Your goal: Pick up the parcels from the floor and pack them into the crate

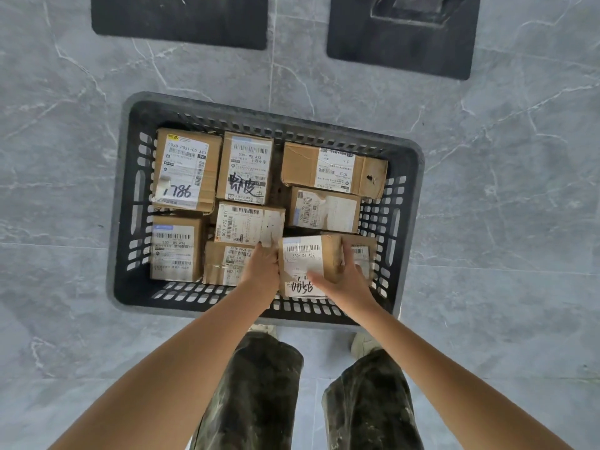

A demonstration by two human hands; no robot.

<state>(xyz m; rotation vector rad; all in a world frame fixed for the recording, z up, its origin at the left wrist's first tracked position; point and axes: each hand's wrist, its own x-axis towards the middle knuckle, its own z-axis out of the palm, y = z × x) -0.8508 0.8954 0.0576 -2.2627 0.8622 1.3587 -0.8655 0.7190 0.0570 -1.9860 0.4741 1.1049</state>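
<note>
- The parcel is in the near right corner of the crate, just beside the other parcels. It seems not yet fully settled.
- To do this step well, I think it should go straight down into the gap and be kept level. The hands should let go only when it lies firm.
- The right hand grasps the parcel, with the thumb across the top label and the fingers curled over the far right edge.
- The left hand lies against the parcel's left side. Whether its fingers curl or are straight, I cannot tell.
- Both arms reach down into the crate, almost fully stretched.
</note>
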